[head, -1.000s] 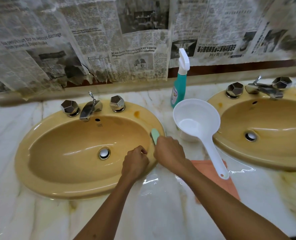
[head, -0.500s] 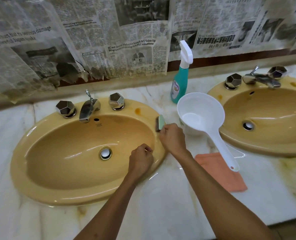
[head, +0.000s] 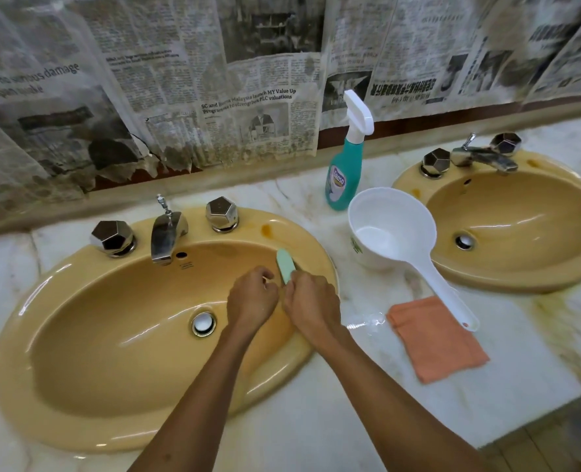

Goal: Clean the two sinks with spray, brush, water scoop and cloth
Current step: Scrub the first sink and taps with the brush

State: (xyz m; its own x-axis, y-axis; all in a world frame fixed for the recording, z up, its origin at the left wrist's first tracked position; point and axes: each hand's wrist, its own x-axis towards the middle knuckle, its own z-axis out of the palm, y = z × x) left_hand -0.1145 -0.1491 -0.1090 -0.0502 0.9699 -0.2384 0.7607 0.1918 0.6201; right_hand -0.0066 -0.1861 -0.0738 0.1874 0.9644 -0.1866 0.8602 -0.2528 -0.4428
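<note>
Right hand [head: 311, 306] grips the green brush [head: 285, 266], its long axis pointing far-left along the right inner wall of the left sink [head: 78, 420]. Left hand [head: 253, 298], curled and apparently empty, hovers just left of it.

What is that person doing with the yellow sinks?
A person is scrubbing the left sink. The right hand grips a small green brush against the sink's inner wall near the right rim, and the left hand is curled beside it, holding nothing I can see. A spray bottle, a white water scoop and an orange cloth wait on the counter between the sinks. Nobody is touching the right sink.
</note>
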